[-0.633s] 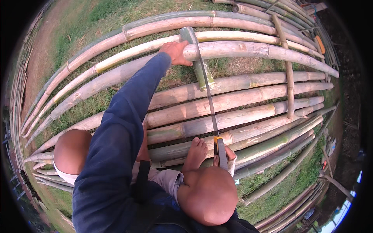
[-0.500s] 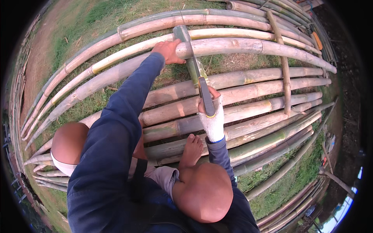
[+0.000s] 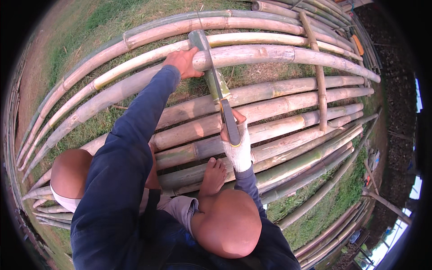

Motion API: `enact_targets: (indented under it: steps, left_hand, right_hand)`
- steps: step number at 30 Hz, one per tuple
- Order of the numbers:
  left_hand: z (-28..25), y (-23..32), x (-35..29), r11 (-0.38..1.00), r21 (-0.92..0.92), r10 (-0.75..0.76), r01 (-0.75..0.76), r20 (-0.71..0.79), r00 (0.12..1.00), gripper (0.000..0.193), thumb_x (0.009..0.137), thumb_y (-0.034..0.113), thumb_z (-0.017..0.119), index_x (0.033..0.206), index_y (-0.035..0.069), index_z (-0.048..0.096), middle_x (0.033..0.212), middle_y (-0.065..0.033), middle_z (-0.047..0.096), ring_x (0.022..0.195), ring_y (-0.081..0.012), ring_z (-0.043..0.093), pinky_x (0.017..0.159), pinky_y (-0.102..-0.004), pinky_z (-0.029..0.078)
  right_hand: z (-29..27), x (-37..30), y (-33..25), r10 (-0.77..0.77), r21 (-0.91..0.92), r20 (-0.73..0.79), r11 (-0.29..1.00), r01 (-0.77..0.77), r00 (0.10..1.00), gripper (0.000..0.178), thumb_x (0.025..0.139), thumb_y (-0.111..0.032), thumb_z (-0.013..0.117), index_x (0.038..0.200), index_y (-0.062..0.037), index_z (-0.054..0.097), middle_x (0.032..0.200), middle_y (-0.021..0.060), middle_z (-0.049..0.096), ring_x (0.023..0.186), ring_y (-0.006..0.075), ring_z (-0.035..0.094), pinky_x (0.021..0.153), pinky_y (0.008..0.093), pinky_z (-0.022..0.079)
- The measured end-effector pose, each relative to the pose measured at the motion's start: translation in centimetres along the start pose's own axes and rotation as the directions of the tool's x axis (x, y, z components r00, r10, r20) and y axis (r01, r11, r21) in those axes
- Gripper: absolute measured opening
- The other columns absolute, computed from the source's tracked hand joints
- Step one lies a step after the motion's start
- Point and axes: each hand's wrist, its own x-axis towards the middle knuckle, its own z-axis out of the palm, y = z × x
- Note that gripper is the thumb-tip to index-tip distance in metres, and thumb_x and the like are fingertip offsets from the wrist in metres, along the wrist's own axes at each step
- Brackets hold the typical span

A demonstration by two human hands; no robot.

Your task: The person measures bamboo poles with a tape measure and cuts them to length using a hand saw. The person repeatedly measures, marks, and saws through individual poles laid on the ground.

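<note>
My bare left hand [image 3: 182, 62] is wrapped over a thick pale bamboo pole [image 3: 252, 55], just left of the saw blade. A green bamboo length [image 3: 199, 39] lies crosswise under that pole. In my right hand [image 3: 237, 146], which wears a white knit glove with bare fingertips, is the dark, yellow-edged handle of a handsaw [image 3: 230, 122]. Its long narrow blade points away from me and crosses the pole close beside my left hand. How deep the blade sits in the bamboo I cannot tell. My bare foot [image 3: 213, 176] stands on the nearer poles.
Several bamboo poles [image 3: 288, 103] lie side by side around me on grass [image 3: 101, 27]. A thinner crosspiece [image 3: 320, 76] lies over those to the right. More poles [image 3: 288, 11] are stacked at the far right, near an orange object [image 3: 357, 45].
The saw and my right hand have come slightly toward me. My left hand keeps its place on the pole. The whole view has shifted a little.
</note>
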Motion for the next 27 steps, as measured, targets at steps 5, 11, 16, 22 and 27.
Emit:
enact_targets:
  steps: [5, 11, 16, 22, 27]
  left_hand:
    - [-1.0, 0.2, -0.1, 1.000, 0.006, 0.028, -0.028, 0.029, 0.999, 0.100, 0.074, 0.067, 0.087, 0.151, 0.012, 0.053, 0.121, -0.0224, 0.076, 0.117, -0.0388, 0.072, 0.106, -0.0499, 0.055]
    - [-0.3, -0.1, 0.3, 0.999, -0.021, 0.040, -0.041, -0.011, 0.999, 0.101, 0.075, 0.065, 0.087, 0.152, 0.011, 0.053, 0.120, -0.0238, 0.076, 0.117, -0.0394, 0.072, 0.108, -0.0504, 0.053]
    - [-0.6, 0.0, 0.4, 0.999, -0.020, 0.040, -0.039, 0.033, 0.999, 0.099, 0.076, 0.068, 0.085, 0.152, 0.013, 0.051, 0.125, -0.0224, 0.074, 0.121, -0.0413, 0.069, 0.109, -0.0503, 0.051]
    - [-1.0, -0.3, 0.8, 0.999, -0.015, 0.037, -0.037, 0.062, 0.997, 0.101, 0.076, 0.069, 0.083, 0.154, 0.013, 0.050, 0.124, -0.0236, 0.074, 0.122, -0.0402, 0.069, 0.111, -0.0495, 0.051]
    - [-0.1, -0.4, 0.9, 0.999, -0.005, 0.046, -0.046, 0.044, 0.998, 0.101, 0.076, 0.068, 0.083, 0.153, 0.012, 0.051, 0.123, -0.0225, 0.075, 0.120, -0.0403, 0.070, 0.110, -0.0489, 0.052]
  right_hand:
    - [2.4, 4.4, 3.3, -0.132, -0.029, 0.014, 0.991, 0.132, 0.991, 0.060, 0.093, 0.006, 0.066, 0.150, -0.0036, 0.052, 0.111, 0.0038, 0.061, 0.087, 0.0130, 0.057, 0.086, 0.0274, 0.051]
    - [-4.2, -11.1, -0.6, -0.012, -0.063, 0.133, 0.998, 0.021, 0.991, 0.049, 0.095, -0.008, 0.068, 0.142, 0.0021, 0.058, 0.111, 0.0112, 0.070, 0.093, 0.0185, 0.066, 0.089, 0.0340, 0.055]
    - [2.0, 2.6, 0.3, -0.079, 0.012, -0.036, 0.997, 0.079, 0.996, 0.052, 0.095, 0.004, 0.065, 0.145, -0.0006, 0.054, 0.118, 0.0105, 0.066, 0.095, 0.0161, 0.062, 0.091, 0.0293, 0.052]
    - [1.9, 1.9, 4.2, -0.187, -0.074, -0.065, 0.980, 0.183, 0.980, 0.056, 0.093, 0.006, 0.064, 0.148, -0.0010, 0.054, 0.106, 0.0048, 0.062, 0.090, 0.0114, 0.059, 0.086, 0.0283, 0.053]
    - [-4.4, -10.0, 0.7, -0.077, 0.007, 0.182, 0.997, 0.078, 0.980, 0.054, 0.093, -0.003, 0.068, 0.145, 0.0002, 0.054, 0.119, 0.0155, 0.070, 0.099, 0.0177, 0.072, 0.083, 0.0317, 0.057]
